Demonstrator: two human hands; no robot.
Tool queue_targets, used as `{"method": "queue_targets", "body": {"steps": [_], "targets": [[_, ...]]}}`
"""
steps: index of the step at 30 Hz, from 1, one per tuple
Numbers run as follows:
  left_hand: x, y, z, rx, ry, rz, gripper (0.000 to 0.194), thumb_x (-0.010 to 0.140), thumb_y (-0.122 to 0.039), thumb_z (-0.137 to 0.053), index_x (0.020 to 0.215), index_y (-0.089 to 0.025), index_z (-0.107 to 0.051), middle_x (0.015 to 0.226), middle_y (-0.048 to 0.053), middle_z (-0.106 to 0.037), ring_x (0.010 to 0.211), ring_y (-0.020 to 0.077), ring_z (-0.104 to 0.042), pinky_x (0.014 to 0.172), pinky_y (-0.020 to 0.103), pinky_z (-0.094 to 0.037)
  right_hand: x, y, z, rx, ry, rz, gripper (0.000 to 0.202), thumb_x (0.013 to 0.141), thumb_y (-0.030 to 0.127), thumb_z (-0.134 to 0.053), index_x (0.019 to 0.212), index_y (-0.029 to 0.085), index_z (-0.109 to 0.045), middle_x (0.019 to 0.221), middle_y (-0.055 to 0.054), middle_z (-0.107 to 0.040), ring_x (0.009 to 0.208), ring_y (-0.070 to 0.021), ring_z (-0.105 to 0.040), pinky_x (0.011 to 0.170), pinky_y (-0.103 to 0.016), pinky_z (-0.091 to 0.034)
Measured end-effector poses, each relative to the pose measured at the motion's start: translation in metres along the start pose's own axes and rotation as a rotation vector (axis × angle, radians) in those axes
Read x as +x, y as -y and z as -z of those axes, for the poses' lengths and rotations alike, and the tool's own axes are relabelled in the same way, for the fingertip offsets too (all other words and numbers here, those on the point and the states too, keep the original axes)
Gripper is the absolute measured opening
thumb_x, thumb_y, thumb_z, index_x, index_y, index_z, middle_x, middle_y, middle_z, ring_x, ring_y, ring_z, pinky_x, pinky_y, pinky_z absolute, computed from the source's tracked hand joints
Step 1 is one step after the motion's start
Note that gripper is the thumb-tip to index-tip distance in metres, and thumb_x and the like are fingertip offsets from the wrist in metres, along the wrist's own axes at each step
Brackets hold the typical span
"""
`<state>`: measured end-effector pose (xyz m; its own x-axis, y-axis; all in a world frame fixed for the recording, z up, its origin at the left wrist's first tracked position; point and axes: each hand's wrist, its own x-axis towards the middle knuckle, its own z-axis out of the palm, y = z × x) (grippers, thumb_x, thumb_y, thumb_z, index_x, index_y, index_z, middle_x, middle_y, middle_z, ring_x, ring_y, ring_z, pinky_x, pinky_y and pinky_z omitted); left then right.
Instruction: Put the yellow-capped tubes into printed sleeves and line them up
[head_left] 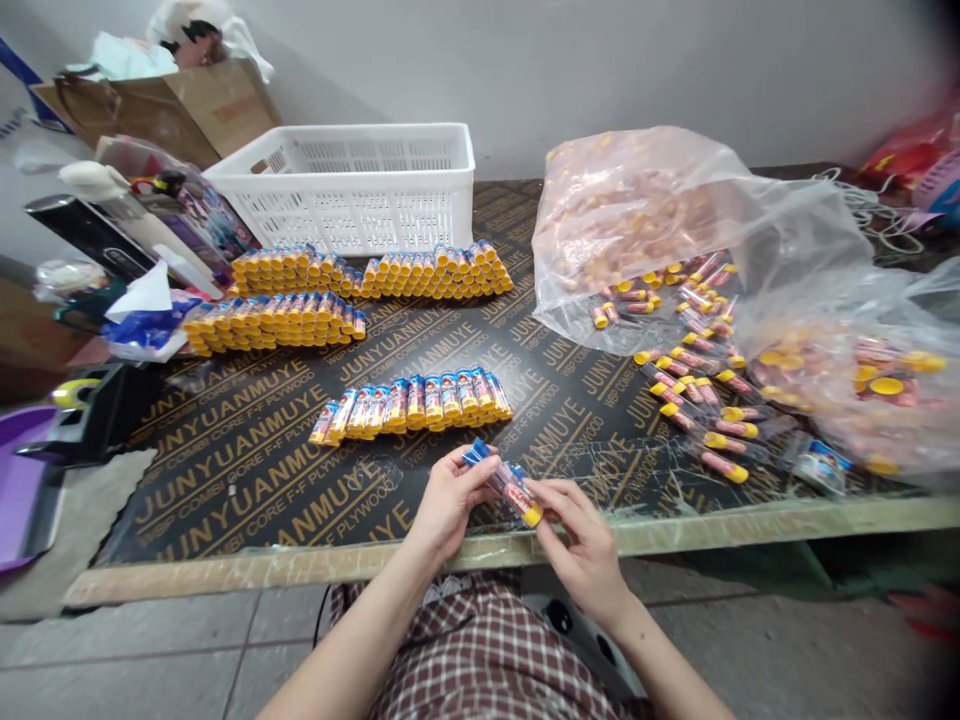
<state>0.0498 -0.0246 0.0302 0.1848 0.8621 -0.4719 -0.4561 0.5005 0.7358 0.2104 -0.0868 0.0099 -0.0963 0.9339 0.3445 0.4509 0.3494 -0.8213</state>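
Note:
Above the table's front edge, my left hand (450,500) pinches the blue end of a small wrapper. My right hand (581,540) holds the yellow-capped end of a clear tube (517,496) with pink contents, which lies against the blue piece between both hands. Whether the tube sits inside the wrapper is hard to tell. Just beyond my hands lies a row of blue-labelled tubes (420,402) with yellow caps toward me. Unlabelled pink tubes (697,390) with yellow caps lie loose on the right.
Stacks of labelled tubes (277,322) stand at the back left, before a white plastic basket (375,205). A large clear bag (637,200) of tubes is at the back right, another bag (847,390) at the right. A purple dustpan (22,490) is at the far left.

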Motion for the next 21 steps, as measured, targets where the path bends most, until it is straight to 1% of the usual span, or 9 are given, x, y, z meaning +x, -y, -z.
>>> {"method": "queue_targets", "body": {"steps": [2, 3, 6, 8, 10, 11, 14, 16, 21], "targets": [[-0.002, 0.000, 0.000, 0.043, 0.014, 0.002, 0.035, 0.057, -0.033, -0.081, 0.080, -0.012, -0.067, 0.071, 0.003, -0.067, 0.061, 0.0117, -0.061, 0.060, 0.023, -0.050, 0.002, -0.004, -0.001, -0.036, -0.003, 0.029, 0.055, 0.082, 0.009, -0.050, 0.131, 0.032, -0.046, 0.108, -0.007, -0.054, 0.096, -0.0194, -0.059, 0.082, -0.036, -0.055], [-0.003, 0.001, 0.000, 0.069, 0.032, 0.011, 0.035, 0.058, -0.034, -0.081, 0.079, -0.011, -0.068, 0.072, 0.004, -0.068, 0.061, 0.0123, -0.061, 0.060, 0.024, -0.050, 0.003, -0.005, 0.000, -0.058, -0.006, 0.043, 0.060, 0.080, 0.009, -0.052, 0.135, 0.033, -0.042, 0.111, -0.008, -0.053, 0.099, -0.0211, -0.058, 0.084, -0.039, -0.054], [-0.007, 0.005, -0.001, 0.139, 0.118, 0.080, 0.036, 0.059, -0.036, -0.080, 0.081, -0.009, -0.070, 0.073, 0.007, -0.069, 0.060, 0.0131, -0.062, 0.058, 0.023, -0.049, 0.008, -0.006, 0.002, -0.076, -0.003, 0.080, 0.077, 0.072, 0.010, -0.056, 0.141, 0.033, -0.029, 0.132, -0.010, -0.041, 0.117, -0.0279, -0.049, 0.094, -0.048, -0.048], [-0.011, 0.008, -0.003, 0.155, 0.163, 0.126, 0.037, 0.058, -0.035, -0.080, 0.083, -0.009, -0.071, 0.072, 0.007, -0.069, 0.059, 0.0124, -0.061, 0.057, 0.022, -0.048, 0.012, -0.005, 0.004, -0.009, 0.048, 0.084, 0.083, 0.068, 0.009, -0.055, 0.142, 0.032, -0.026, 0.145, -0.009, -0.029, 0.126, -0.0301, -0.042, 0.097, -0.050, -0.046], [-0.014, 0.010, -0.005, 0.160, 0.183, 0.153, 0.037, 0.058, -0.036, -0.081, 0.082, -0.009, -0.071, 0.072, 0.007, -0.069, 0.058, 0.0121, -0.060, 0.058, 0.023, -0.048, 0.015, -0.004, 0.006, 0.074, 0.127, 0.074, 0.086, 0.064, 0.008, -0.052, 0.142, 0.030, -0.024, 0.149, -0.008, -0.024, 0.130, -0.0298, -0.039, 0.100, -0.048, -0.044], [-0.015, 0.010, -0.006, 0.163, 0.191, 0.163, 0.038, 0.057, -0.036, -0.081, 0.082, -0.010, -0.071, 0.072, 0.007, -0.069, 0.058, 0.0120, -0.060, 0.058, 0.023, -0.048, 0.016, -0.003, 0.007, 0.108, 0.169, 0.069, 0.087, 0.063, 0.007, -0.051, 0.142, 0.028, -0.024, 0.149, -0.009, -0.026, 0.130, -0.0291, -0.040, 0.102, -0.047, -0.043], [-0.017, 0.011, -0.007, 0.164, 0.217, 0.184, 0.038, 0.057, -0.036, -0.081, 0.083, -0.010, -0.071, 0.073, 0.007, -0.068, 0.059, 0.0120, -0.060, 0.059, 0.023, -0.048, 0.016, -0.004, 0.009, 0.173, 0.254, 0.064, 0.089, 0.060, 0.005, -0.049, 0.143, 0.025, -0.024, 0.143, -0.009, -0.039, 0.127, -0.0268, -0.044, 0.104, -0.044, -0.041], [-0.017, 0.012, -0.006, 0.165, 0.234, 0.189, 0.038, 0.058, -0.036, -0.081, 0.083, -0.010, -0.071, 0.073, 0.006, -0.068, 0.059, 0.0118, -0.060, 0.059, 0.023, -0.048, 0.015, -0.005, 0.008, 0.195, 0.251, 0.057, 0.089, 0.059, 0.005, -0.049, 0.142, 0.025, -0.025, 0.138, -0.009, -0.045, 0.125, -0.0261, -0.047, 0.103, -0.043, -0.043], [-0.018, 0.014, -0.006, 0.172, 0.243, 0.188, 0.036, 0.058, -0.035, -0.081, 0.083, -0.011, -0.070, 0.071, 0.005, -0.067, 0.059, 0.0113, -0.059, 0.057, 0.021, -0.046, 0.013, -0.005, 0.005, 0.247, 0.190, 0.044, 0.087, 0.058, 0.005, -0.049, 0.140, 0.026, -0.028, 0.137, -0.009, -0.046, 0.123, -0.0258, -0.049, 0.102, -0.042, -0.044]]}}
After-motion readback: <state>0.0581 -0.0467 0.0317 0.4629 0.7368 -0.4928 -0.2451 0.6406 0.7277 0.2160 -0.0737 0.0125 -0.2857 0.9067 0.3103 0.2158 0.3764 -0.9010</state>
